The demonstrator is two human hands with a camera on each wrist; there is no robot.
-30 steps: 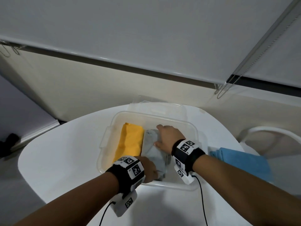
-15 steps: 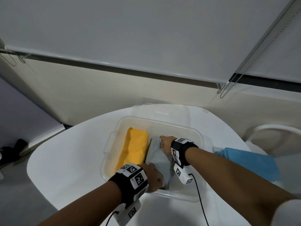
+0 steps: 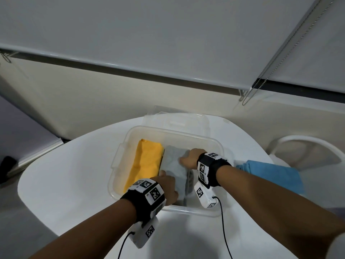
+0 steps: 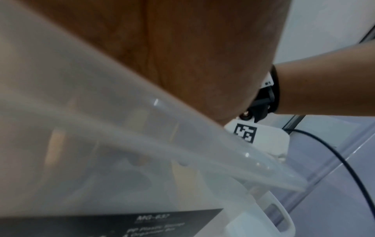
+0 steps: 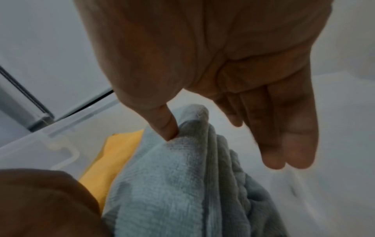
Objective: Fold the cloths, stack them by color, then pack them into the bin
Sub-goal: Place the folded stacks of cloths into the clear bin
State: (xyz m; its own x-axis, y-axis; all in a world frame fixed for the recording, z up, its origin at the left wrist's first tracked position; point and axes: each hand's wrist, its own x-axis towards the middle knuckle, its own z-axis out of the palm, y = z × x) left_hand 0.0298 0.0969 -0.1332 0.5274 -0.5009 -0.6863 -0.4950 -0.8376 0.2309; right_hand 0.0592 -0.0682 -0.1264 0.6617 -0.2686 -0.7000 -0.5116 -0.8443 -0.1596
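Note:
A clear plastic bin [image 3: 221,146] sits on the white table. Inside it, a folded yellow stack [image 3: 147,165] lies at the left and a folded grey stack [image 3: 173,169] leans beside it. My left hand [image 3: 168,186] grips the near end of the grey stack, its fingers hidden behind the knuckles. My right hand [image 3: 186,159] is at the stack's far right side. In the right wrist view the thumb [image 5: 168,128] presses the grey stack [image 5: 172,184] while the straight fingers [image 5: 284,136] hang beside it. Folded blue cloths [image 3: 270,172] lie on the table right of the bin.
The bin's clear lid [image 3: 177,122] lies behind the bin. A white chair back [image 3: 308,144] stands at the right past the table edge. The right part of the bin floor [image 3: 209,152] is bare. Window blinds and a bead chain [image 3: 261,75] hang beyond.
My right hand slid off the top of the grey stack to its right side, deeper in the bin. The grey stack shifted against the yellow one. My left hand stayed at the near end.

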